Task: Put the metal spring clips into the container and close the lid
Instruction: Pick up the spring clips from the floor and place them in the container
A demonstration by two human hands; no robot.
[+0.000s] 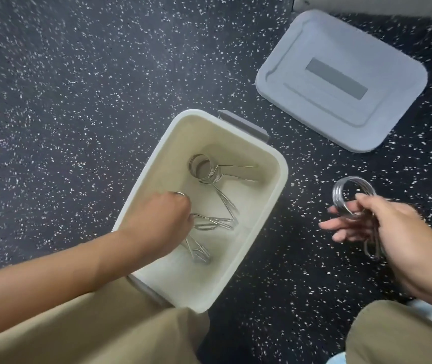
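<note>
Container: cream, rectangular, open, on the dark speckled floor at centre; grey latches at its far and near ends.

Spring clip, loose: lies at the far end of the container floor, coil up, handles reaching right and near.

Left hand: inside the container at its left wall, curled around a second clip whose handles stick out to the right and toward the near side.

Right hand: above the floor, right of the container, gripping a third clip by the handles, coil pointing far.

Lid: grey, flat on the floor, far right, well apart from the container.
</note>
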